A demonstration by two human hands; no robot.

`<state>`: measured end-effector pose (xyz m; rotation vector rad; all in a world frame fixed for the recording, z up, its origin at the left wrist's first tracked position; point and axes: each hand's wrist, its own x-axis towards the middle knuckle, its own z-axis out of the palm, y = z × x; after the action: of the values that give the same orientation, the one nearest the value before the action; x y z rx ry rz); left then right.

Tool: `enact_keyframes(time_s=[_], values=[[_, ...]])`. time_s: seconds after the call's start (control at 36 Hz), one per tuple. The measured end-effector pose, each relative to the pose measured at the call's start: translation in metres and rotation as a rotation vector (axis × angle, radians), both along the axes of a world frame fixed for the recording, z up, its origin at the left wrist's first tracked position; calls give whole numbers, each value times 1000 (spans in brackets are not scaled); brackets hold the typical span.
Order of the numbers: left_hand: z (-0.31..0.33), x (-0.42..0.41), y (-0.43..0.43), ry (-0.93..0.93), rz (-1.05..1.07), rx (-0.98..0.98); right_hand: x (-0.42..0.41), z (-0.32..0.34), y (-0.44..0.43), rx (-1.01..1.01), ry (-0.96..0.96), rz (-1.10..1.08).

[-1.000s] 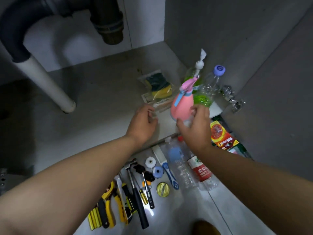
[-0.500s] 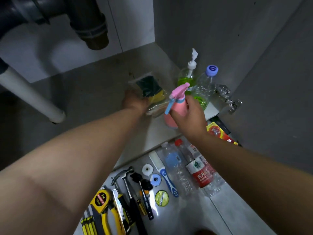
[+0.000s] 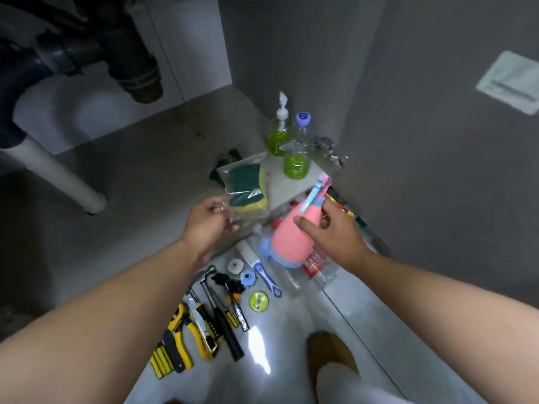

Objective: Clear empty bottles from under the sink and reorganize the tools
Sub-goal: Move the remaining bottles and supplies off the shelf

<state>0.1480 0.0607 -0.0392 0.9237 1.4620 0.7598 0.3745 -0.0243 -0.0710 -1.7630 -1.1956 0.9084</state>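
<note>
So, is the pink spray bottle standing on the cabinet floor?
No, the right hand holds the pink spray bottle tilted, out over the tiled floor.

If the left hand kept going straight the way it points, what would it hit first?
The clear bag of sponges, just ahead of the left hand; they may already touch.

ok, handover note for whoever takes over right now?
Left hand: pinches the sponge bag by its near corner, at the cabinet edge.
Right hand: grips the pink sprayer, tilted, held over the clear bottles.
In the cabinet corner: pump bottle and blue-capped bottle, both holding green liquid.
Done: clear bottles lie out on the floor; tools lie in a row beside them.
Left: set down sprayer and bag, take the floor bottles away, sort the tools.
</note>
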Motion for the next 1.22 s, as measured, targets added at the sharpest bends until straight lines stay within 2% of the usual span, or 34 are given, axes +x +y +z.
enact_keyframes(time_s=[0.17,0.22,0.39,0.47,0.58,0.72,0.83,0.97,1.22], values=[[0,17,-62,46,-136,-46,31,-4,-99,-98,-103,-118],[3,16,-69,59,-158,-51,36,-3,-114,-158,-140,-99],[33,-6,-63,101,-214,-74,23,4,-101,-269,-259,94],[48,-25,-58,124,-213,-41,8,5,-88,-297,-286,123],[52,-41,-61,169,-292,-62,1,1,-93,-336,-289,7],[39,-15,-75,122,-348,-101,28,-17,-121,-540,-439,-252],[15,18,-87,89,-408,-135,61,-32,-134,-583,-376,-404],[-16,48,-104,20,-431,-193,85,-46,-122,-562,-295,-480],[-49,57,-132,17,-390,-292,74,-73,-123,-556,-162,-607]])
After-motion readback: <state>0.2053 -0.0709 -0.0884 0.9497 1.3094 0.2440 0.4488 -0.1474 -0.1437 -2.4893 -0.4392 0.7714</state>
